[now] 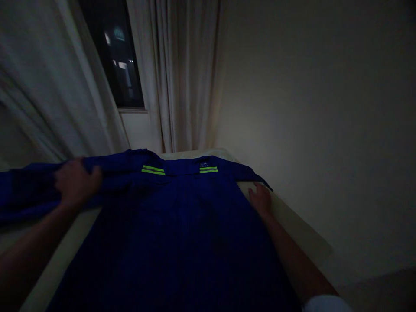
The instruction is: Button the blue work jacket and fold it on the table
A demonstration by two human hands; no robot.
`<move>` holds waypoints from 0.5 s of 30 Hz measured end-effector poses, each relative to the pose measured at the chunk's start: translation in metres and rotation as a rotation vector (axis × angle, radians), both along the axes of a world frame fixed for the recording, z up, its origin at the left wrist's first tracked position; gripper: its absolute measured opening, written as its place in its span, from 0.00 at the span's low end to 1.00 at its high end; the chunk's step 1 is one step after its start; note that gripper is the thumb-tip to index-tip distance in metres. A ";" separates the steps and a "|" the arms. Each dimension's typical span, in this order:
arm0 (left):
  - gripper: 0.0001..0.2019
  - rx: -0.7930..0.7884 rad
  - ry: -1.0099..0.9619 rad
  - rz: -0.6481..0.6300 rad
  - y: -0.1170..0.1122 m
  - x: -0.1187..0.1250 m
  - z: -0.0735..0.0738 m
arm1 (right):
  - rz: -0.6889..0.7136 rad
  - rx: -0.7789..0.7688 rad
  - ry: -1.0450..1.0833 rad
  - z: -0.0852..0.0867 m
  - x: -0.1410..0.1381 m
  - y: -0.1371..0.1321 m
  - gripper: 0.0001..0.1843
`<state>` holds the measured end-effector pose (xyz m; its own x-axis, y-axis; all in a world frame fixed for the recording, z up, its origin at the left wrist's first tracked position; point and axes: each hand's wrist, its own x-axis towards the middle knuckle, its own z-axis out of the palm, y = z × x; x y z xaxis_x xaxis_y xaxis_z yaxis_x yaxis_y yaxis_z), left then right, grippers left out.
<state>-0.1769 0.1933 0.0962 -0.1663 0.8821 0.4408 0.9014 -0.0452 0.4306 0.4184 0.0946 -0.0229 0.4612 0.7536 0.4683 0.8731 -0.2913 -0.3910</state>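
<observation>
A dark blue work jacket (182, 216) with neon yellow-green stripes on its chest lies spread over a pale bed-like surface; its lower end runs out of view. My left hand (76, 180) rests over the jacket's left sleeve, which stretches to the left edge. It is blurred, with the thumb held away from the fingers. On the other side, my right hand (261, 197) is at the lower edge of the shorter-looking right sleeve (243, 171). Its thumb and fingers are apart, and I see nothing held in them. The room is dim, so the folds are hard to make out.
The pale surface (299, 221) under the jacket shows along the right and meets a plain wall (318, 108). Behind it hang light curtains (185, 78), parted at a dark window (120, 56) with lights in it.
</observation>
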 end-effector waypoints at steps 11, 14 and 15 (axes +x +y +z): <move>0.30 -0.141 0.352 -0.144 -0.045 0.053 -0.128 | 0.550 -0.343 0.093 0.043 -0.179 0.154 0.28; 0.29 -0.147 0.331 -0.141 -0.045 0.052 -0.121 | 0.465 -0.339 0.076 0.034 -0.215 0.187 0.33; 0.29 -0.145 0.320 -0.145 -0.046 0.053 -0.120 | 0.464 -0.348 0.075 0.033 -0.222 0.194 0.30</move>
